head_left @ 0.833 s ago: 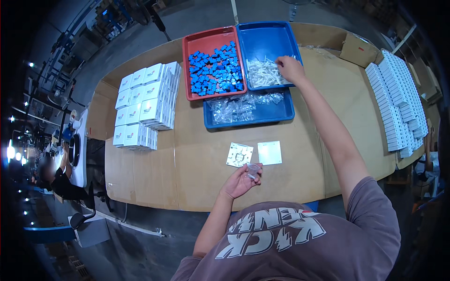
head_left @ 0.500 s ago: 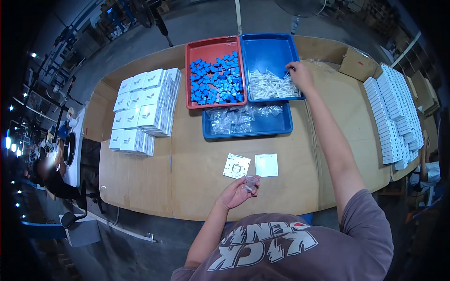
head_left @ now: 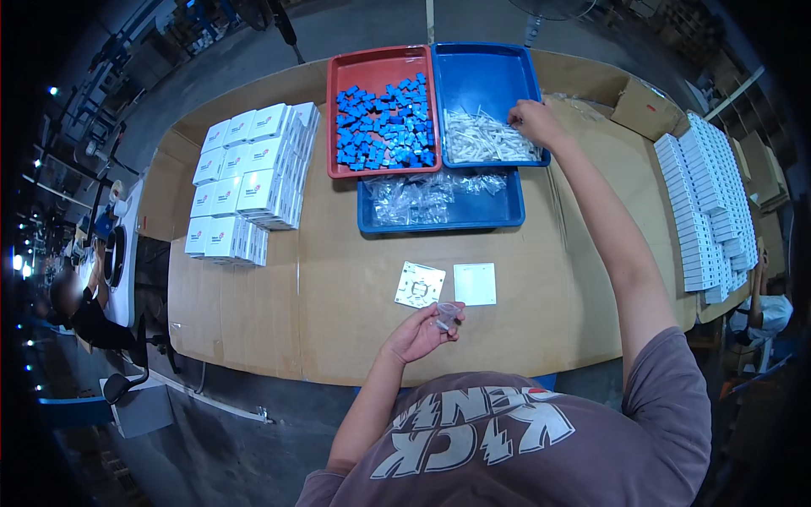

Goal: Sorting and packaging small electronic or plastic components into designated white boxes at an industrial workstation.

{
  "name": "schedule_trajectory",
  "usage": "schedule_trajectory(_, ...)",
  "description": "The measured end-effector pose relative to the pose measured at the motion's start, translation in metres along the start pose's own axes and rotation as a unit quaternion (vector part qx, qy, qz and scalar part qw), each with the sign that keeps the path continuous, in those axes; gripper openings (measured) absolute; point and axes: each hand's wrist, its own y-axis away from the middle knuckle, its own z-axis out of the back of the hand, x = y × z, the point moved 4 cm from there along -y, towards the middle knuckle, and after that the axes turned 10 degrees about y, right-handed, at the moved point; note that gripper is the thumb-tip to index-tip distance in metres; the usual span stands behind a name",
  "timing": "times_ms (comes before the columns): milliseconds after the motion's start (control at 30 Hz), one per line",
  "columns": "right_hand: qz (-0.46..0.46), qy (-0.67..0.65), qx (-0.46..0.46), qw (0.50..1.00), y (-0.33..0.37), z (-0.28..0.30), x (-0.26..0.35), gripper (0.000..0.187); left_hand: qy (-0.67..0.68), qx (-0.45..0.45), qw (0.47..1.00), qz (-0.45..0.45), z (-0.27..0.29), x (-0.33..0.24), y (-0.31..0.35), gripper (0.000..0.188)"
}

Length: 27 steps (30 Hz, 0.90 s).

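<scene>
My left hand [head_left: 416, 336] is closed near the front of the table, holding a small clear plastic bag [head_left: 449, 313] with a small white piece showing in it. Just beyond it lie a white square plate with a dark printed pattern [head_left: 420, 286] and a plain white square sheet or plate [head_left: 475, 285]. My right arm reaches far across to the blue tray [head_left: 481, 74], which holds a heap of small white plastic parts [head_left: 483, 139]. Over the right side of that heap, my right hand [head_left: 536, 121] has its fingers bent together; what they pinch, if anything, is too small to make out.
A red tray [head_left: 380, 66] of small blue parts stands left of the blue one. A lower blue tray [head_left: 481, 211] in front holds clear bags. White boxes are stacked at left [head_left: 245, 173] and right [head_left: 710, 211]. Another person [head_left: 97, 317] sits at far left.
The whole view has shifted slightly, so the trays and boxes appear higher. My right hand stays at the white parts and my left hand still holds the bag.
</scene>
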Motion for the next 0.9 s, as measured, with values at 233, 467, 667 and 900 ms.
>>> schedule_trajectory(233, -0.134, -0.267, -0.139, 0.944, 0.018, -0.001, 0.000, 0.014, 0.009, 0.004, 1.000, 0.009, 0.006, 0.008, 0.000, 0.059)
schedule_trajectory(467, -0.099, -0.661, -0.029, 0.743, 0.108, 0.046, 0.103, 0.012, 0.070, 0.043, 0.996, -0.021, 0.015, 0.008, 0.009, 0.059)
schedule_trajectory(667, -0.067, -0.653, 0.150, 0.740, 0.230, 0.000, 0.200, 0.015, -0.022, -0.026, 0.998, -0.051, -0.002, 0.002, 0.000, 0.056)
schedule_trajectory(900, -0.131, -0.583, 0.237, 0.766, 0.258, 0.016, 0.216, 0.009, -0.096, -0.111, 0.986, -0.074, -0.031, 0.003, -0.012, 0.048)
